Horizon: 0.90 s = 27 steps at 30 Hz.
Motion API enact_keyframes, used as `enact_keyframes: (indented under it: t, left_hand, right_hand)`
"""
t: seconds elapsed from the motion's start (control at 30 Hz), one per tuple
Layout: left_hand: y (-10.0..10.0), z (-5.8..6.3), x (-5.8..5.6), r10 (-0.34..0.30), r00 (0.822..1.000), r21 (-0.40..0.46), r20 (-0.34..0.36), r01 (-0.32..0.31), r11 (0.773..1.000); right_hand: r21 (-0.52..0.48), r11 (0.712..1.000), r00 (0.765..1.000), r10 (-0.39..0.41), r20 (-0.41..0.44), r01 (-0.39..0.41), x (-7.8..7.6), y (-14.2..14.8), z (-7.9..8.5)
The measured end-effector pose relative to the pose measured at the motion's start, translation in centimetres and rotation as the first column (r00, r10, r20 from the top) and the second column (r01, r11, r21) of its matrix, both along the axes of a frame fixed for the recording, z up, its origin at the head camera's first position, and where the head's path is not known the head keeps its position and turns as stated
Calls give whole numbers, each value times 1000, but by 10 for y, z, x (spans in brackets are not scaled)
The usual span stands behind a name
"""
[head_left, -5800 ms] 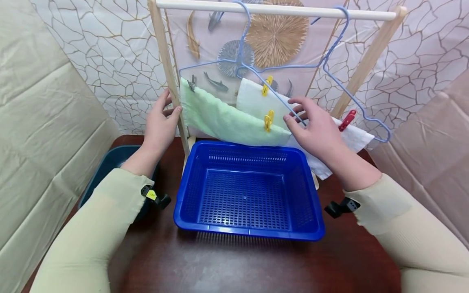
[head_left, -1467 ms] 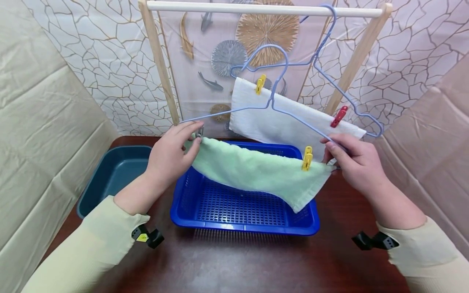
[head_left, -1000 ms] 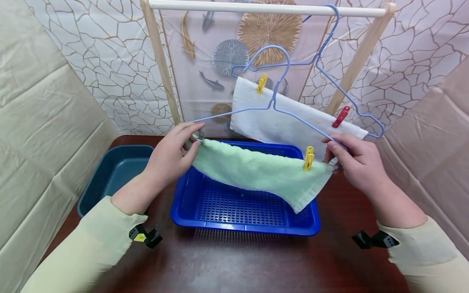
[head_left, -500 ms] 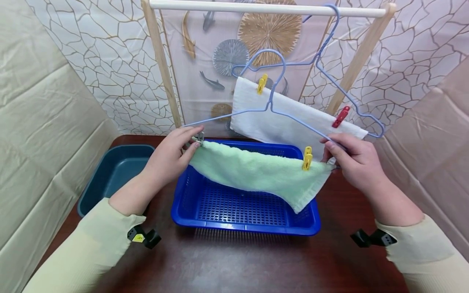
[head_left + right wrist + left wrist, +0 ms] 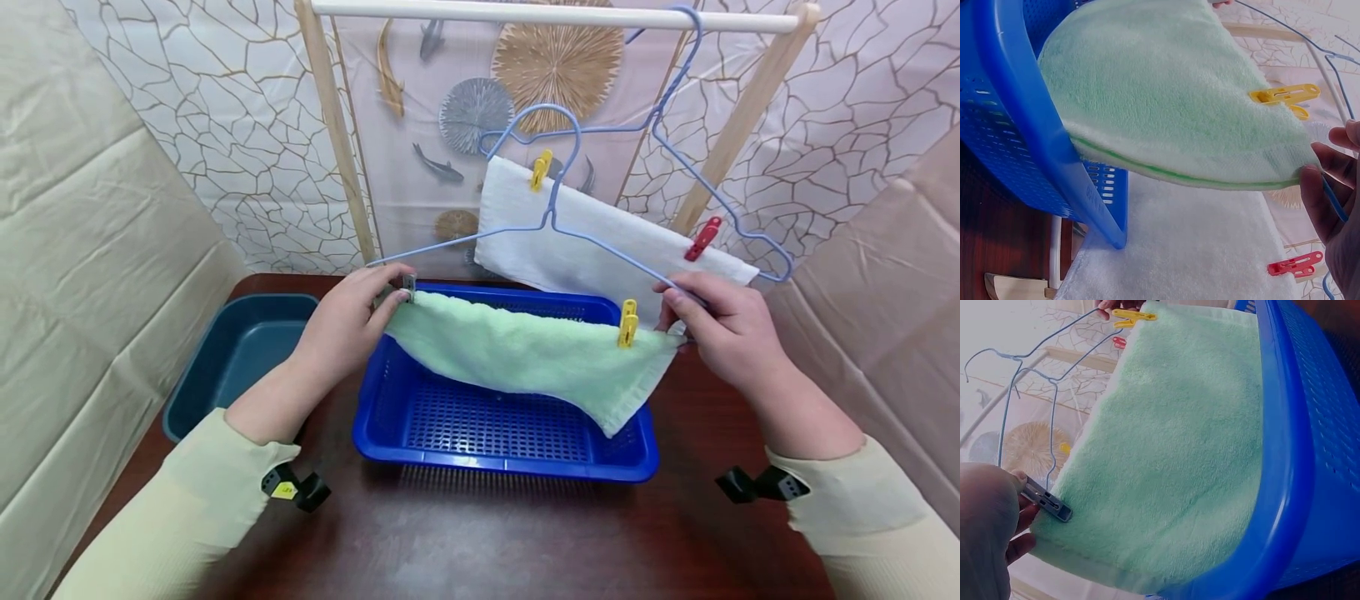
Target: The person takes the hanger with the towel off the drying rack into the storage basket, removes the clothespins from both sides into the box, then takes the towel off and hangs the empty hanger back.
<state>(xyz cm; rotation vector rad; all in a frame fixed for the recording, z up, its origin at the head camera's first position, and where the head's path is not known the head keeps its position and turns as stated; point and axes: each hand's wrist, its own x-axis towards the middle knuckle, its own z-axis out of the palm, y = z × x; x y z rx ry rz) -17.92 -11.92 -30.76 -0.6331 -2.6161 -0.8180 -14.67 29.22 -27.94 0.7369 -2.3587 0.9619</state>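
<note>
A light green towel [image 5: 517, 342] hangs from a blue wire hanger [image 5: 553, 212] over the blue basket [image 5: 502, 463]. My left hand [image 5: 337, 325] pinches the handle end of a grey clothespin [image 5: 1047, 499], which bites the towel's left corner. At the other end, my right hand [image 5: 723, 325] grips the hanger's right arm, its fingers by the towel's corner. A yellow clothespin [image 5: 628, 325] clips the towel just left of those fingers. In the head view the hanger's hook stands free below the rod, and the left hand covers part of its left end.
Behind stands a wooden rack with a white rod [image 5: 480, 10]. A second blue hanger [image 5: 660, 108] hangs there with a white towel [image 5: 517, 208], held by a yellow clothespin [image 5: 541, 170] and a red one [image 5: 703, 238]. A dark teal basin [image 5: 247, 350] sits at left.
The hanger with the green towel has come off the rod and down over the basket. My left hand has moved from the rack's post to the grey clothespin. In the last second little shifts.
</note>
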Motion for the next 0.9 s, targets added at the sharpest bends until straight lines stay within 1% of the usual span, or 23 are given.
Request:
enact_keyframes:
  t: [0.07,0.23,0.4,0.5,0.6,0.7,0.83,0.9]
  left_hand:
    - [1,-1,0,16,1000,22,1,-16,1000]
    - [2,-3,1,44,999,113,-12,-42,993]
    - [3,-6,2,50,999,202,-18,-45,978]
    - [2,-6,2,44,999,251,-22,-37,967]
    - [1,-7,1,33,999,305,-22,-25,952]
    - [0,-8,0,27,1000,363,-9,-22,931]
    - [-1,-9,-1,21,1000,436,20,-28,900]
    - [-1,-8,-1,25,999,455,36,-39,890]
  right_hand:
    - [-1,1000,1000,-3,2,3,0,0,0]
    - [-3,1000,1000,-17,6,17,0,1,-1]
    - [-8,1000,1000,-19,0,19,1,0,-1]
    - [-10,1000,1000,-10,-14,9,4,-4,3]
    - [-13,1000,999,3,-34,-3,9,-9,8]
    - [-24,1000,1000,11,-29,-12,12,-12,11]
    - [-27,1000,1000,11,-16,-11,11,-12,9]
    - [-25,1000,1000,6,-11,-7,10,-11,7]
